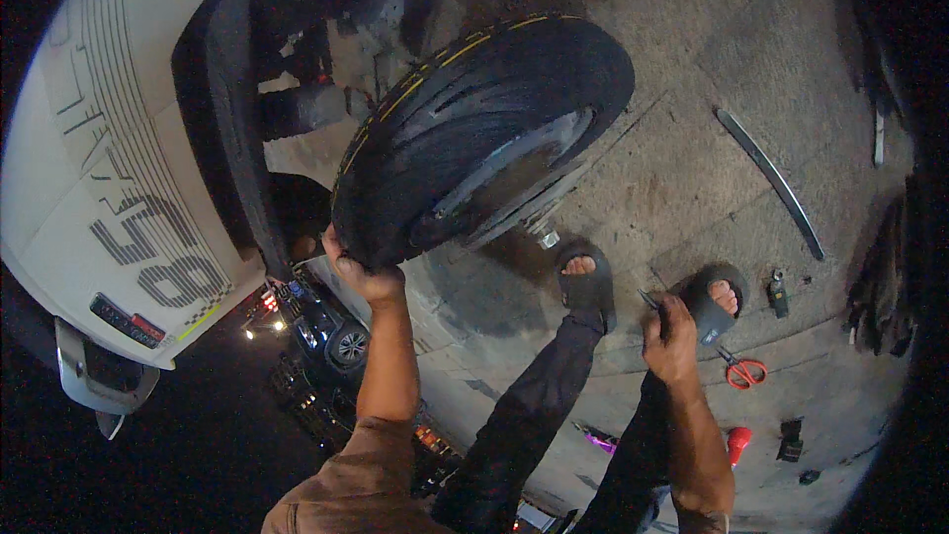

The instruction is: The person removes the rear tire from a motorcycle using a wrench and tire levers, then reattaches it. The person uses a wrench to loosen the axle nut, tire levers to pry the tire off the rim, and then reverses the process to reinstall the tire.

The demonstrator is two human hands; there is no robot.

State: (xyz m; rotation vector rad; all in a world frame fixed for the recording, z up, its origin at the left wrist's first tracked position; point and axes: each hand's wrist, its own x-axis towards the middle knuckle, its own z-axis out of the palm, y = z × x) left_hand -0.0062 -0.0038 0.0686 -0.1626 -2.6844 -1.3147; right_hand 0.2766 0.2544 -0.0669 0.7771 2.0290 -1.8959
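A large black tyre [474, 129] with a yellow line along its tread stands tilted beside a wheel arch, with a metal rim [514, 163] in its opening. At its lower left edge my left hand [366, 272] is closed on the rubber, its fingers partly hidden behind it. My right hand [674, 336] is down by my right foot, closed around a slim dark object [647, 299]; I cannot make out its kind. Beyond that hand a pair of orange-handled scissors [743, 372] lies on the concrete.
A white vehicle body [119, 168] with dark markings fills the left side. On the concrete are a curved metal bar [776, 183], a small dark tool [779, 294], a red flared object [738, 442] and a dark heap [882, 282]. My sandalled feet stand near the tyre; a parked car [326, 321] is farther off.
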